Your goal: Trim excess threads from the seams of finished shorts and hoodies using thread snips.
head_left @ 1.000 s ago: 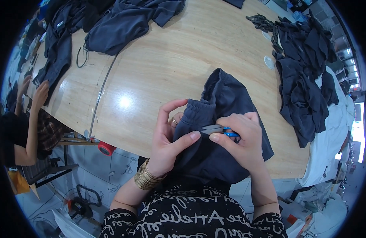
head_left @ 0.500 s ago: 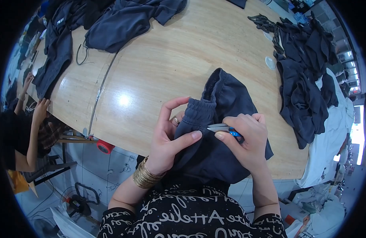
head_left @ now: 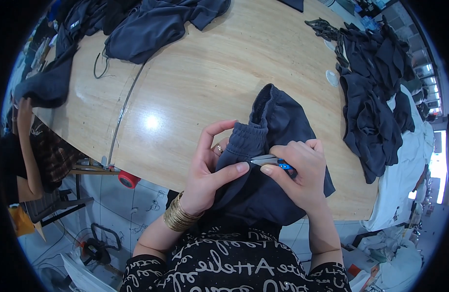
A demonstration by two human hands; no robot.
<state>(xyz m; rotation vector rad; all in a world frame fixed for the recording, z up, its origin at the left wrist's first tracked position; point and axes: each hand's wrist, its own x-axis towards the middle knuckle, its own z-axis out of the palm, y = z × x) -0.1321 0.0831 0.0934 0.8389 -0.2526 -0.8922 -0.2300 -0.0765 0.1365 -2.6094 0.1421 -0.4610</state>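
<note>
Dk navy garment (head_left: 292, 121) w/ tightly gathered band (head_left: 249, 137) sat at near edge of table (head_left: 200, 87). L hand (head_left: 207, 170) pinched it below gathers; R hand (head_left: 302, 173) gripped blue-handled snips (head_left: 266, 160) pointed there.

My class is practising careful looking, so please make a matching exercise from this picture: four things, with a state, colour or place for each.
1. Left hand
2. Right hand
3. Bangles
4. White cloth

A. Gold-coloured
B. Holding blue-handled snips
C. At the right, next to piled dark clothes
D. Holding a dark garment by its gathered end

Pairs: 1-D, 2-B, 3-A, 4-C
</note>
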